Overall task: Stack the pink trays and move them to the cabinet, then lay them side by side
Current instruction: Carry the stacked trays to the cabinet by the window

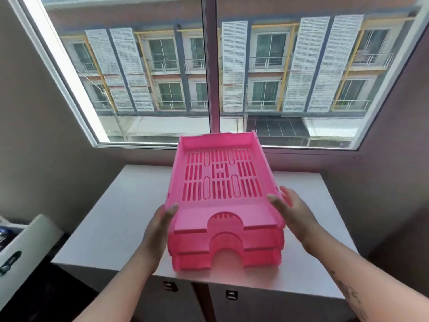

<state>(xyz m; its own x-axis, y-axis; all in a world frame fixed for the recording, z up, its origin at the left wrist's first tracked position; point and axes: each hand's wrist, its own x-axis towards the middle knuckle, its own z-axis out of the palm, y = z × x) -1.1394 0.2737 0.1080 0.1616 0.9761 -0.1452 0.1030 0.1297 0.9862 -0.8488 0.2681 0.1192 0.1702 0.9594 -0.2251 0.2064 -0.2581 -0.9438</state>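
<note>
A: Item one, largest first?
B: Window (209, 73), white frame with a centre mullion, spanning the wall behind the cabinet. A multi-storey building with white shutters and balconies shows through the glass.

A: Item two?
B: Cabinet (111, 219), white top, set below the window sill. Two front doors, each with a small dark handle near its upper edge. The top's left and right portions are bare.

A: Item three?
B: Trays (220, 182), pink plastic, stacked. Three front lips show, one above another, each with an arched cut-out in the middle. The top tray has a slotted floor and low side walls. The stack sits over the middle of the cabinet top, its front end near the front edge, its far end tilted up toward the window. Whether the bottom tray touches the top cannot be told.

A: Item four?
B: Left hand (160, 226), closed on the stack's left side near the front corner, thumb hooked over the top tray's rim, fingers hidden under or behind the wall.

A: Item five?
B: Right hand (292, 212), closed on the stack's right side near the front corner, thumb on the rim, fingers along the outer wall. The forearm bears dark markings.

A: Anything else?
B: White object with a dark mark, lower left edge of view (21, 256); too cropped to identify.
</note>
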